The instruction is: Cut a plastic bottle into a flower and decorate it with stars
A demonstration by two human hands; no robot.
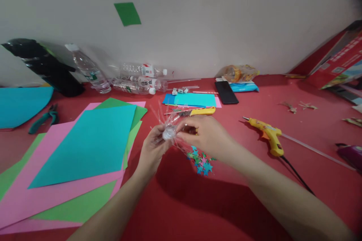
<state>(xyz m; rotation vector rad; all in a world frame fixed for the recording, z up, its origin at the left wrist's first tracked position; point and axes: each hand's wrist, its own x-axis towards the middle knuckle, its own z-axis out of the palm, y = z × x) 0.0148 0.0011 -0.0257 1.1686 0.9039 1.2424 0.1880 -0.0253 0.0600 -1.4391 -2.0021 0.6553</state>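
Note:
Both hands meet above the red table (198,203) near its middle. My left hand (154,148) grips a clear cut-up plastic bottle top (169,130) by its white neck; thin transparent strips fan out from it. My right hand (205,133) is closed in a pinch on one of those strips, on the right side of the piece. Under my right hand lies a small heap of blue, green and pink paper stars (201,162). A yellow utility knife (198,112) rests just beyond the hands.
Teal, pink and green paper sheets (87,147) cover the left. A yellow glue gun (268,135) with its cord lies right. Plastic bottles (135,81), a black phone (226,92), teal pliers (43,118) and a red box (339,60) line the back.

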